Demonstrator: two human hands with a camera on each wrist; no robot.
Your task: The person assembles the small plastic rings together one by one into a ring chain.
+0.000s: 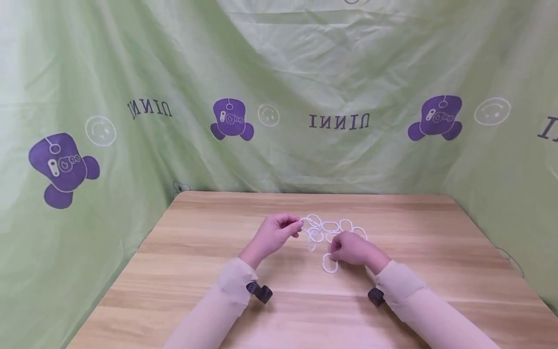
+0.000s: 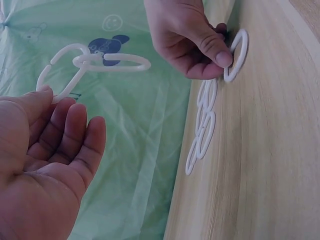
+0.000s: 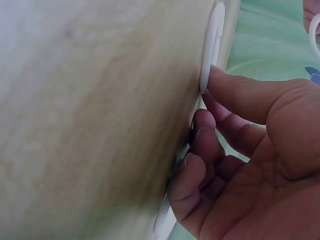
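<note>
Head view: at centre frame, on the wooden bench (image 1: pixel 209 252), a heap of white plastic rings (image 1: pixel 333 229). Left hand (image 1: pixel 275 233) just left of the heap, fingertips pinching the end ring of a short chain (image 1: pixel 310 224) lifted off the pile. Right hand (image 1: pixel 350 248) lower right of the heap, fingers curled down onto a single loose ring (image 1: pixel 329 264) lying flat on the bench. Green printed cloth (image 1: pixel 331 72) hung behind and to both sides.

Left wrist view: upper left of the frame, two linked rings (image 2: pixel 92 62) held up in the air, the open-ended one nipped at the tips of the left hand (image 2: pixel 47 150), the remaining fingers loosely half curled. Upper centre, the right hand (image 2: pixel 192 42) with thumb pressed on the loose ring (image 2: pixel 236 55) against the bench (image 2: pixel 270 165). More rings (image 2: pixel 202 125) lying along the bench edge at mid frame.

Right wrist view: the loose ring (image 3: pixel 212 45) at upper centre, flat on the bench (image 3: pixel 100 115), touched at its edge by a fingertip of the right hand (image 3: pixel 240 165); other fingers curled beneath, grip not yet closed round it.

Judged step: picking up the next ring to add to the chain. Next move calls for lifting the ring's edge off the bench, pinching it firmly, then lining its gap up with the open end ring held by the left.
</note>
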